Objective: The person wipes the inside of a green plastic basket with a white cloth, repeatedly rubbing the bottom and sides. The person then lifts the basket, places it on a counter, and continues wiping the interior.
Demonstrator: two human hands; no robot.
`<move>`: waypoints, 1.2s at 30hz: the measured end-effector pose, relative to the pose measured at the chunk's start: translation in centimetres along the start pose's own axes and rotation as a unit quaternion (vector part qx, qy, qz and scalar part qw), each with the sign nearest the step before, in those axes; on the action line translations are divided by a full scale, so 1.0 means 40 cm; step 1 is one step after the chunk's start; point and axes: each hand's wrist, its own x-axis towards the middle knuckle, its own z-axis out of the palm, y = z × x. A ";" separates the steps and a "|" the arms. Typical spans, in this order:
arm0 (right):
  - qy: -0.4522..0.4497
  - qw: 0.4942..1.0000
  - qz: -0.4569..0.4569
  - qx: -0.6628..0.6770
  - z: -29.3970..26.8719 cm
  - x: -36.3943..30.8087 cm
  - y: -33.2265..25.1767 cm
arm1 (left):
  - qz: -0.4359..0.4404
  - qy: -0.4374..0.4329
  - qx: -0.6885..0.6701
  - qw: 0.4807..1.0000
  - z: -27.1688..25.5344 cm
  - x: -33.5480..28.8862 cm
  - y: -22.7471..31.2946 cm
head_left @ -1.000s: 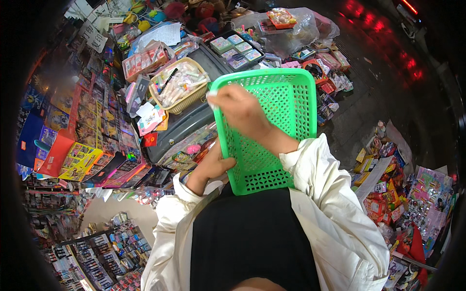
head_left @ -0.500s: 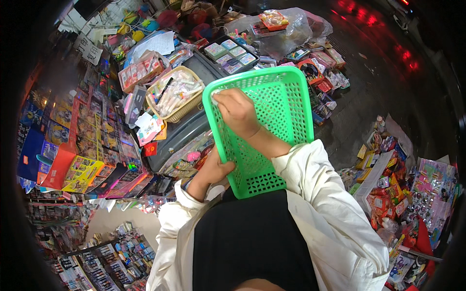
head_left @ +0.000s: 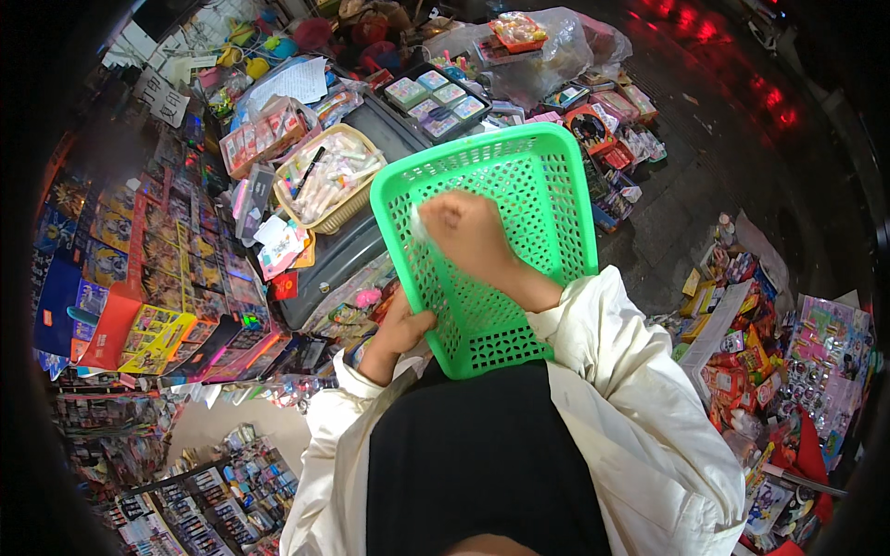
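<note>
"Where was the green basket [head_left: 533, 227]?"
"Near the torso [head_left: 482, 454], its left rim gripped by the left hand [head_left: 400, 332]."
"And the right hand [head_left: 471, 233]?"
"It pinched a blurred white thing [head_left: 420, 222] inside the basket's left side."

Green basket [head_left: 538, 218]: perforated plastic, slight sheen. Sleeves [head_left: 603, 334]: matt, creased cloth. Far bag [head_left: 561, 63]: glossy, crinkled plastic. Far-left sheet [head_left: 295, 83]: paper.
</note>
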 end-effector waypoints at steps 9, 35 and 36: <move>0.044 0.966 0.016 0.255 0.091 0.024 -0.025 | -0.033 -0.013 0.054 0.998 0.021 -0.005 0.034; 0.010 0.979 -0.124 -0.160 0.026 -0.019 0.041 | 0.008 0.035 0.050 0.998 0.034 -0.012 -0.011; -0.015 0.977 -0.123 -0.174 0.023 -0.058 0.046 | 0.025 0.035 0.037 0.998 0.033 -0.013 -0.017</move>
